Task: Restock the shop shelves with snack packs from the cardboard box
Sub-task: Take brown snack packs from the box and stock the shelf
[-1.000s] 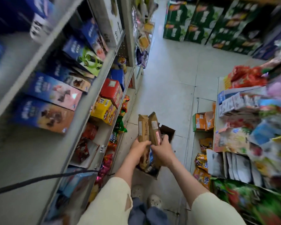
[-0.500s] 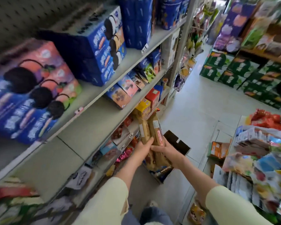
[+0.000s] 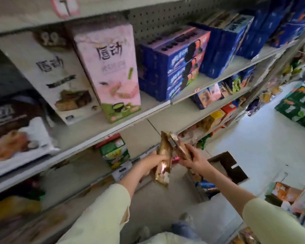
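Observation:
My left hand [image 3: 152, 163] grips a long golden-brown snack pack [image 3: 163, 156], held upright in front of the grey shelves [image 3: 130, 120]. My right hand [image 3: 194, 158] holds a second brown snack pack [image 3: 179, 145] that leans against the first. Both packs hang at the level of a lower shelf. The open cardboard box [image 3: 224, 171] stands on the floor just right of my hands, with more packs inside it.
Tall pink and white biscuit boxes [image 3: 109, 73] and blue cookie boxes [image 3: 180, 62] fill the upper shelf. A green and red box [image 3: 114, 150] sits on the shelf below. Green cartons [image 3: 298, 106] are stacked across the aisle. Snack racks stand at the right.
My view has swung up and left toward the shelves. Both hands have lifted the two packs away from the box, and the packs have spread apart a little.

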A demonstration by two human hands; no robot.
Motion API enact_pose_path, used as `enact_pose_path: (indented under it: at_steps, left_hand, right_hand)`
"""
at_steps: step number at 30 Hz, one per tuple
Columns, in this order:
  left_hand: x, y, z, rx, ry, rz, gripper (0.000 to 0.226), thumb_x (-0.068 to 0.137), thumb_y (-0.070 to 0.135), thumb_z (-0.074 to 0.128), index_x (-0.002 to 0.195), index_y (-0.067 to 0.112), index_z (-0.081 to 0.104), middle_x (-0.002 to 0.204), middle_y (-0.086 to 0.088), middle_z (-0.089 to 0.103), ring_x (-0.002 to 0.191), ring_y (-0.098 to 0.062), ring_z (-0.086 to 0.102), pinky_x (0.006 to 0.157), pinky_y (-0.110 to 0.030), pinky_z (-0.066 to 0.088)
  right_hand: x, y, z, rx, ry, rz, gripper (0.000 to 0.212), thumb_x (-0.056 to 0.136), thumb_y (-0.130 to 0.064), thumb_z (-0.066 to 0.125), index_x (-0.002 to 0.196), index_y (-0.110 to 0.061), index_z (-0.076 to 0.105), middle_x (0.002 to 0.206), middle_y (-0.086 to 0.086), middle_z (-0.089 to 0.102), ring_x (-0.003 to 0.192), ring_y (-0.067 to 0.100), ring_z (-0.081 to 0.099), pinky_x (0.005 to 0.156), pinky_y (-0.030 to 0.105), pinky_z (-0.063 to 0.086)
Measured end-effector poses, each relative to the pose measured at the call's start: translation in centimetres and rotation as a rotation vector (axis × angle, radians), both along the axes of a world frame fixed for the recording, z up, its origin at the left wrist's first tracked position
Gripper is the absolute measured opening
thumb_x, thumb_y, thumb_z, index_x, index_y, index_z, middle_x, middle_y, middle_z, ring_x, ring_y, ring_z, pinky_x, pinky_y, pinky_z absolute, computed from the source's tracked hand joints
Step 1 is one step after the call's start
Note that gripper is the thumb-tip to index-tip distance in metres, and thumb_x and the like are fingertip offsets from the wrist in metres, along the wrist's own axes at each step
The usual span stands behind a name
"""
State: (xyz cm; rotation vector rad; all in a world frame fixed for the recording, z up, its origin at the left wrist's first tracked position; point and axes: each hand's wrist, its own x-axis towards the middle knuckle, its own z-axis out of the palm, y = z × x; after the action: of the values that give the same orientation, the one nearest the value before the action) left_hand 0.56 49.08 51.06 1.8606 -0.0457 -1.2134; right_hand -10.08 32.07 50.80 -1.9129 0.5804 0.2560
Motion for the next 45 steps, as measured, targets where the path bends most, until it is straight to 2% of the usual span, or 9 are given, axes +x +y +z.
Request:
enact_pose_path:
  at_steps: [5, 12, 20, 27, 29, 34, 39, 42, 45]
  left_hand:
    - [0.6, 8.3, 0.8, -0.026, 0.167, 0.01, 0.017, 0.092, 0.015, 0.053, 0.077, 0.016, 0.06, 0.06, -0.001, 0.066, 0.055, -0.013, 0.061, 0.053, -0.019, 0.048]
    - [1.6, 15.6, 0.9, -0.069, 0.319, 0.049, 0.008, 0.064, 0.013, 0.063, 0.071, 0.009, 0.062, 0.058, -0.003, 0.065, 0.05, -0.014, 0.058, 0.055, -0.021, 0.047]
    - [0.9, 22.1, 2.4, -0.161, 0.47, 0.187, 0.017, 0.088, 0.005, 0.047, 0.084, 0.001, 0.063, 0.067, -0.009, 0.07, 0.058, -0.019, 0.069, 0.063, -0.026, 0.057]
    - [0.4, 27.4, 3.7, -0.14, 0.509, 0.251, 0.025, 0.089, 0.014, 0.046, 0.081, 0.003, 0.067, 0.068, -0.007, 0.071, 0.055, -0.016, 0.068, 0.061, -0.021, 0.054]
    - [-0.3, 28.7, 3.9, -0.18, 0.525, 0.314, 0.033, 0.088, 0.015, 0.044, 0.079, 0.001, 0.072, 0.074, -0.011, 0.073, 0.061, -0.018, 0.069, 0.063, -0.024, 0.053]
    - [-1.6, 31.2, 4.1, -0.421, 0.604, 0.38, 0.055, 0.086, 0.038, 0.041, 0.114, -0.004, 0.064, 0.108, -0.027, 0.066, 0.085, -0.029, 0.069, 0.076, -0.03, 0.056]
    - [-3.5, 32.9, 3.9, -0.702, 0.759, 0.643, 0.087, 0.057, 0.048, 0.083, 0.114, -0.013, 0.062, 0.122, -0.039, 0.054, 0.11, -0.05, 0.057, 0.097, -0.056, 0.045]
    - [-5.2, 32.3, 3.6, -0.835, 0.707, 0.87, 0.074, 0.08, 0.048, 0.058, 0.127, -0.009, 0.051, 0.131, -0.036, 0.049, 0.123, -0.051, 0.044, 0.106, -0.064, 0.03]
    - [-6.4, 31.3, 3.3, -0.928, 0.672, 1.073, 0.071, 0.092, 0.052, 0.037, 0.124, -0.009, 0.049, 0.118, -0.038, 0.055, 0.123, -0.057, 0.037, 0.105, -0.064, 0.032]
  right_hand:
    - [1.6, 6.8, 0.3, -0.22, -0.088, 0.238, 0.078, 0.075, -0.024, 0.079, 0.139, -0.016, 0.035, 0.124, -0.003, 0.041, 0.115, 0.009, 0.041, 0.098, 0.019, 0.033]
    - [3.9, 11.5, 1.1, -0.465, -0.197, 0.578, 0.082, 0.073, -0.027, 0.077, 0.141, -0.021, 0.031, 0.131, -0.002, 0.039, 0.113, 0.007, 0.03, 0.096, 0.019, 0.024]
    - [6.9, 16.1, 1.9, -0.533, -0.225, 0.763, 0.078, 0.073, -0.03, 0.076, 0.135, -0.021, 0.029, 0.129, -0.002, 0.038, 0.115, 0.009, 0.032, 0.104, 0.038, 0.037]
    - [8.2, 20.3, 1.6, -0.525, -0.214, 0.889, 0.095, 0.069, -0.05, 0.078, 0.14, -0.021, 0.022, 0.136, 0.002, 0.035, 0.124, 0.017, 0.036, 0.104, 0.035, 0.035]
    - [8.5, 21.5, 1.6, -0.524, -0.199, 0.95, 0.097, 0.066, -0.054, 0.078, 0.139, -0.024, 0.021, 0.135, 0.002, 0.034, 0.122, 0.019, 0.037, 0.104, 0.038, 0.037]
    - [9.3, 23.2, 1.7, -0.468, -0.196, 1.048, 0.082, 0.064, -0.053, 0.076, 0.126, -0.033, 0.027, 0.123, 0.0, 0.041, 0.111, 0.018, 0.042, 0.096, 0.042, 0.043]
    - [9.8, 24.7, 2.2, -0.411, -0.255, 1.015, 0.072, 0.073, -0.042, 0.077, 0.128, -0.022, 0.034, 0.113, 0.001, 0.044, 0.103, 0.017, 0.048, 0.09, 0.034, 0.046]
    - [9.8, 25.7, 2.2, -0.388, -0.227, 1.005, 0.071, 0.076, -0.04, 0.075, 0.131, -0.022, 0.034, 0.114, 0.002, 0.044, 0.103, 0.019, 0.052, 0.086, 0.03, 0.047]
    - [9.8, 26.4, 2.1, -0.338, -0.185, 0.995, 0.066, 0.08, -0.043, 0.071, 0.132, -0.025, 0.034, 0.114, 0.003, 0.044, 0.103, 0.02, 0.055, 0.088, 0.033, 0.051]
